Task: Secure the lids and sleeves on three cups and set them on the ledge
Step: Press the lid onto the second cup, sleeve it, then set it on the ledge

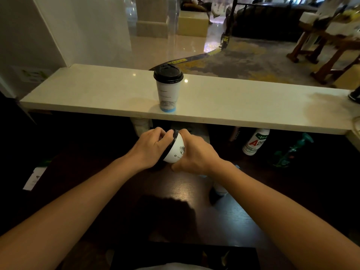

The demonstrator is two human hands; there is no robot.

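One white paper cup (167,95) with a black lid and a pale sleeve stands upright on the cream stone ledge (97,94), near its middle. Below the ledge, over the dark wooden table (175,191), I hold a second white cup (177,151) tilted to the left. My right hand (191,152) is wrapped round its body. My left hand (149,147) presses on its black lid (171,144). Another pale cup-like object (220,189) lies in shadow under my right forearm, mostly hidden.
A white bottle with a red and green label (255,142) and a green spray bottle (292,151) stand under the ledge to the right. White paper (34,178) lies at the table's left. A dark object (354,95) sits at the ledge's right end.
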